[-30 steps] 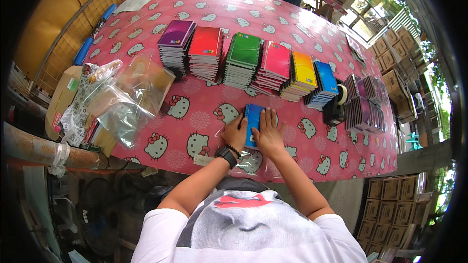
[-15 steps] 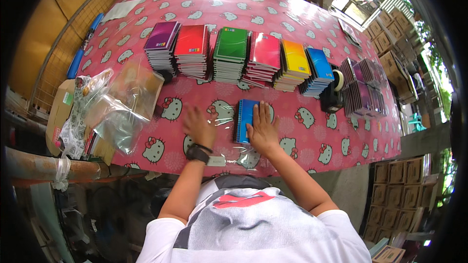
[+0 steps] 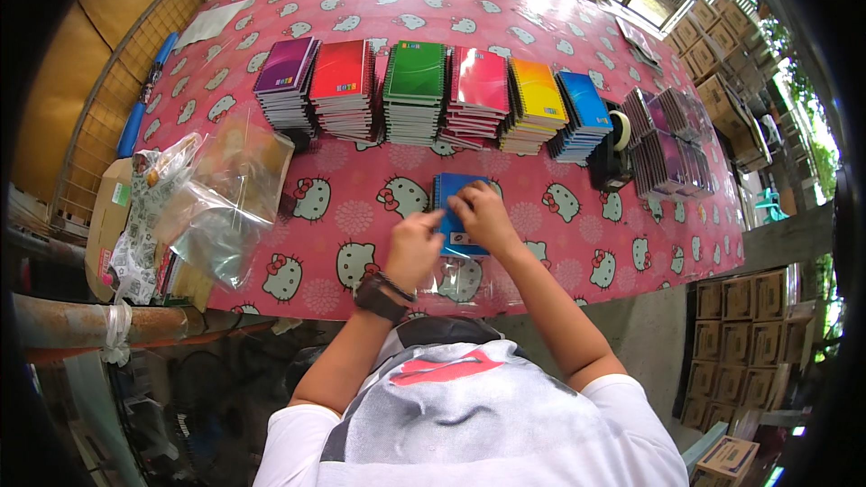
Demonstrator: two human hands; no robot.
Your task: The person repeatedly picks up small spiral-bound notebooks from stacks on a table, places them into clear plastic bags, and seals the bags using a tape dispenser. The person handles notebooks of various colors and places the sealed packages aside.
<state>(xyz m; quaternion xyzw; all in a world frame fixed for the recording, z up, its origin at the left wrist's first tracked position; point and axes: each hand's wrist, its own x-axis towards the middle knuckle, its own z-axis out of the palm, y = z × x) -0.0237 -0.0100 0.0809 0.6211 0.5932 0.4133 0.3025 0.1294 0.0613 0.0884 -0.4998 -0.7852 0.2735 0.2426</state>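
Note:
A blue spiral notebook (image 3: 450, 194) lies flat on the table in front of me, its coil along the left side. A small pale label (image 3: 461, 239) shows near its lower edge. My right hand (image 3: 486, 218) rests over the notebook's right half, fingers bent and drawn together; what they pinch, if anything, is hidden. My left hand (image 3: 416, 248), with a dark band at the wrist, is at the notebook's lower left side. Its fingers are curled closed and slightly blurred, their tips close to those of the right hand.
Beyond the notebook stand purple (image 3: 287, 65), red (image 3: 341, 70), green (image 3: 414, 72), pink (image 3: 479, 79), yellow (image 3: 538, 90) and blue (image 3: 585, 99) notebook stacks. Right of them are a tape dispenser (image 3: 611, 167) and clear-wrapped notebook packs (image 3: 669, 162). Clear plastic bags (image 3: 225, 216) lie left.
My left hand has moved right, from the tablecloth to the notebook, and its fingers have curled. My right hand, flat on the notebook before, now has bent fingers. The label on the notebook has come into sight.

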